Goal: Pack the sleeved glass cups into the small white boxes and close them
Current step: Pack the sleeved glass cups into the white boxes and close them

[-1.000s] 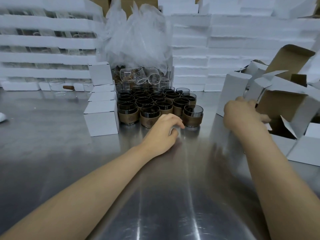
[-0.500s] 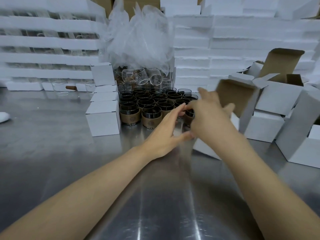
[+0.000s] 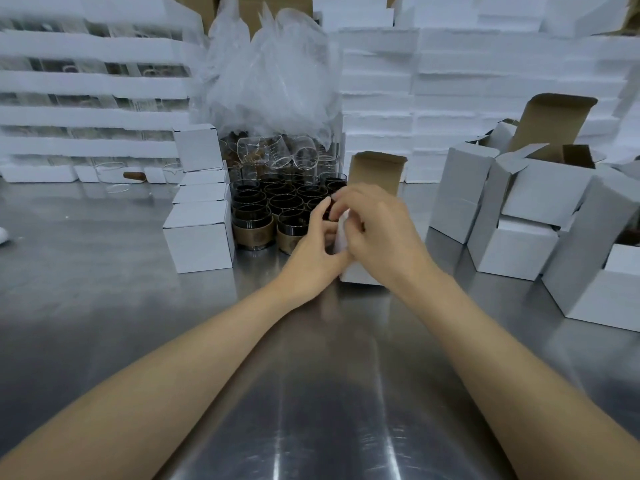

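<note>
Head view: left hand (image 3: 311,251) and right hand (image 3: 377,233) seemingly pinch the matte white cardboard box (image 3: 360,277) on a brushed steel table (image 3: 138,306).

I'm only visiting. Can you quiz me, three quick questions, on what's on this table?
1. True or false: the open box held by the left hand and right hand has its lid flap up.
2. The sleeved cups stand on: A) the steel table B) a shelf C) a closed box.
3. Fill in: the closed white boxes are stacked to the cups' ____.
Key: 1 true; 2 A; 3 left.
</note>
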Demonstrator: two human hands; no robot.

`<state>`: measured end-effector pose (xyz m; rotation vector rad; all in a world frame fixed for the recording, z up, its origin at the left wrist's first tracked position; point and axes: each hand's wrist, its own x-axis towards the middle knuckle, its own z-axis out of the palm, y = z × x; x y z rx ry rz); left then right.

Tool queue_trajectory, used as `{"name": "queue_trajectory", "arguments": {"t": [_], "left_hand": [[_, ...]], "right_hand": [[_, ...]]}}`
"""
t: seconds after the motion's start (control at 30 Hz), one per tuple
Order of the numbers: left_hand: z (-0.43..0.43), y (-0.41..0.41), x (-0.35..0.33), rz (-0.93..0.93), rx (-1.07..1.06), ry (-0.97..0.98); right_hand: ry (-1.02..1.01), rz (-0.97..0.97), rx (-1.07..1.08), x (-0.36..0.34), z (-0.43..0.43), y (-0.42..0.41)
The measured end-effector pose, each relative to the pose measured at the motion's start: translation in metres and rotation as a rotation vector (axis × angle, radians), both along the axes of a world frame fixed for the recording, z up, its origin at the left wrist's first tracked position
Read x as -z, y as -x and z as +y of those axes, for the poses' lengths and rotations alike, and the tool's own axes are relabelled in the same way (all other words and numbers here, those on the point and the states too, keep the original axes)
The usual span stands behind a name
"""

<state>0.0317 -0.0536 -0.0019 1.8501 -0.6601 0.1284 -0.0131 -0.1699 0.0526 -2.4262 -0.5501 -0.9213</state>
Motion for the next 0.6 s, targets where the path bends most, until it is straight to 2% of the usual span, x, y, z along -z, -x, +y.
{"name": "queue_trajectory", "arguments": {"t": [0.1,0.17,0.3,0.47,0.6], "left_hand": [[0.000,-0.001,0.001,0.056,-0.040,0.074],[-0.001,-0.001,0.002,0.029,-0.068,0.097],[0.000,0.000,0.002,-0.015,-0.096,0.063],[0.002,0.004,0.000,-0.055,-0.074,0.102],[0.001,0.002,0.000,0.001,-0.190,0.139]], "right_hand": [[-0.021,-0.055,0.200,0.002,-0.015,-0.009],[-0.117,0.018,0.284,0.005,-0.023,-0.015],[-0.398,0.136,0.259,0.002,-0.030,-0.020],[-0.387,0.156,0.197,-0.002,-0.030,-0.018],[-0.407,0.159,0.215,-0.001,-0.032,-0.019]]}}
